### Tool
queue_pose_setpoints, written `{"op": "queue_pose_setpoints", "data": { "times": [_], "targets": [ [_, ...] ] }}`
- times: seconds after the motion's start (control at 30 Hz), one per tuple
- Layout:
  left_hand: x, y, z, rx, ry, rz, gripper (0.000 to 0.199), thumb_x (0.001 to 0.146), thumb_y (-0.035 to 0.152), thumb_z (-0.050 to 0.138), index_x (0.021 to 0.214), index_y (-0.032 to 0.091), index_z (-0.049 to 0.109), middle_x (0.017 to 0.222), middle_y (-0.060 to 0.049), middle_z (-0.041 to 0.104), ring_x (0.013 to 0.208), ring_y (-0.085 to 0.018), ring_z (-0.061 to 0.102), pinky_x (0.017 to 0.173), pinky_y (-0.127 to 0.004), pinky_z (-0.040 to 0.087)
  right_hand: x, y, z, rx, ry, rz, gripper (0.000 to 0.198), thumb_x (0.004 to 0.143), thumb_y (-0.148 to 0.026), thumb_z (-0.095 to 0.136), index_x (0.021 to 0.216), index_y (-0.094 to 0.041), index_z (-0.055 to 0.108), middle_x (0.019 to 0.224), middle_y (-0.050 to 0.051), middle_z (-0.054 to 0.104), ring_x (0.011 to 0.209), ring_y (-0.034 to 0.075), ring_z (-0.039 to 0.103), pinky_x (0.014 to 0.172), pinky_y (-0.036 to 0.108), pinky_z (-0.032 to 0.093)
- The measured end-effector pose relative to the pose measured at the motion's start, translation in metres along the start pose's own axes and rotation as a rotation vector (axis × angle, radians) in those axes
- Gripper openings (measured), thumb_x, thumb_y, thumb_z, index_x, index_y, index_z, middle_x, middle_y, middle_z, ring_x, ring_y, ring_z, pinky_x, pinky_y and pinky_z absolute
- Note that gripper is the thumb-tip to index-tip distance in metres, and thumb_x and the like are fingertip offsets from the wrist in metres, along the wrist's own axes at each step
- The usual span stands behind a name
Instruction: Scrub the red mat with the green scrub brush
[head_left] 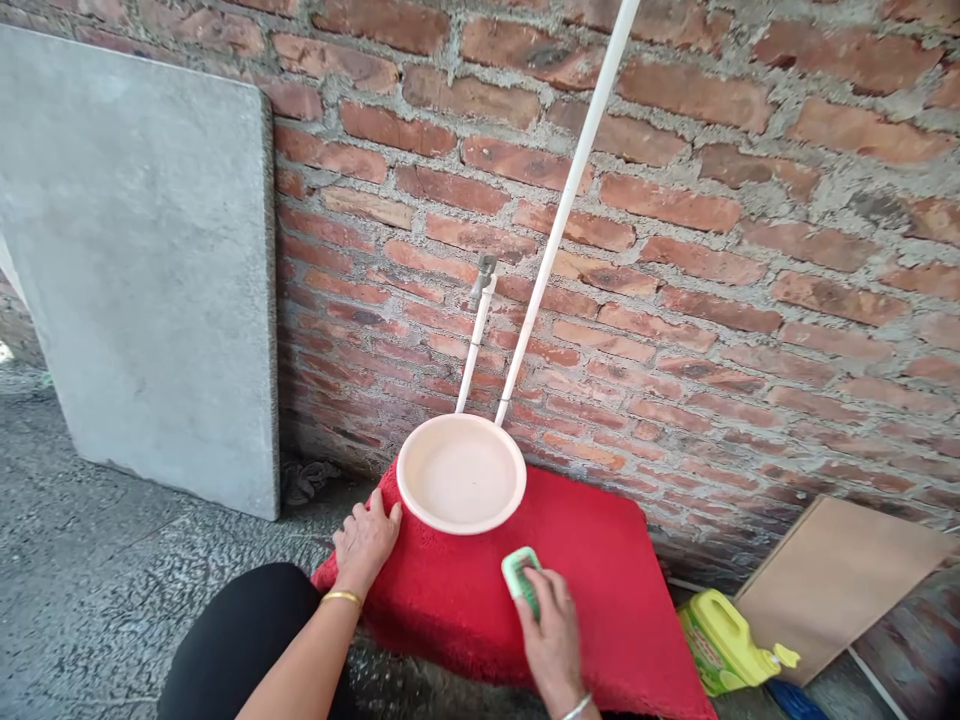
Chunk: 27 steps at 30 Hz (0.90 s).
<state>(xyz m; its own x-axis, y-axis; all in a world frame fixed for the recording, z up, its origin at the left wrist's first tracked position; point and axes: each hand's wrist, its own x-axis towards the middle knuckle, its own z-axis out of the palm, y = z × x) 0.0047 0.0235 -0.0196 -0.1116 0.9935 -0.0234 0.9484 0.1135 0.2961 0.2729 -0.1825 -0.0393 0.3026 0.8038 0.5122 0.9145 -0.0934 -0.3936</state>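
Note:
A red cloth [600, 540] is spread over a low surface in front of me. At its back left stands a pale round basin [462, 526], apparently with water in it. My left hand [367, 540] rests on the cloth's left edge beside the basin, fingers stretched out and holding nothing. Nearer the middle, my right hand [551, 630] grips a light green scrub brush [517, 566] against the cloth. The brush's underside is hidden.
Behind the basin, a tap [484, 280] and a white pipe [562, 210] run along the brick wall [750, 250]. A grey slab [150, 250] leans at left. A yellow-green jug [724, 645] and a brown board [840, 580] are at right.

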Motion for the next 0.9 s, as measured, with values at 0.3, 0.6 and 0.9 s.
{"op": "queue_pose_setpoints", "data": {
  "times": [0.3,0.6,0.9],
  "targets": [
    [0.004,-0.004,0.004,-0.021,-0.016,-0.006,0.063,0.101,0.052,0.025,0.15,0.017,0.043,0.121,-0.02,0.06,0.111,-0.039,0.062,0.092,-0.053,0.044,0.028,-0.06,0.035,-0.031,-0.231,-0.182,0.038,0.092,-0.025,0.056,0.127,-0.035,0.064,0.122,0.004,0.064,0.102,0.023,0.065,0.09,0.038,0.053],
    [0.002,0.0,0.003,-0.034,-0.014,0.0,0.062,0.101,0.052,0.027,0.148,0.015,0.044,0.121,-0.02,0.059,0.111,-0.039,0.061,0.092,-0.053,0.042,0.03,0.115,-0.028,-0.298,0.095,0.306,0.063,0.096,-0.061,0.028,0.121,-0.02,0.068,0.106,0.015,0.065,0.089,0.028,0.065,0.078,0.043,0.051],
    [0.003,0.003,0.0,-0.045,-0.025,-0.016,0.06,0.101,0.051,0.031,0.148,0.016,0.044,0.123,-0.021,0.059,0.111,-0.038,0.06,0.093,-0.053,0.042,0.016,0.079,-0.021,-0.118,0.13,0.294,0.068,0.093,-0.075,0.029,0.115,-0.024,0.069,0.107,0.014,0.068,0.093,0.03,0.068,0.077,0.044,0.054]
  ]
}}
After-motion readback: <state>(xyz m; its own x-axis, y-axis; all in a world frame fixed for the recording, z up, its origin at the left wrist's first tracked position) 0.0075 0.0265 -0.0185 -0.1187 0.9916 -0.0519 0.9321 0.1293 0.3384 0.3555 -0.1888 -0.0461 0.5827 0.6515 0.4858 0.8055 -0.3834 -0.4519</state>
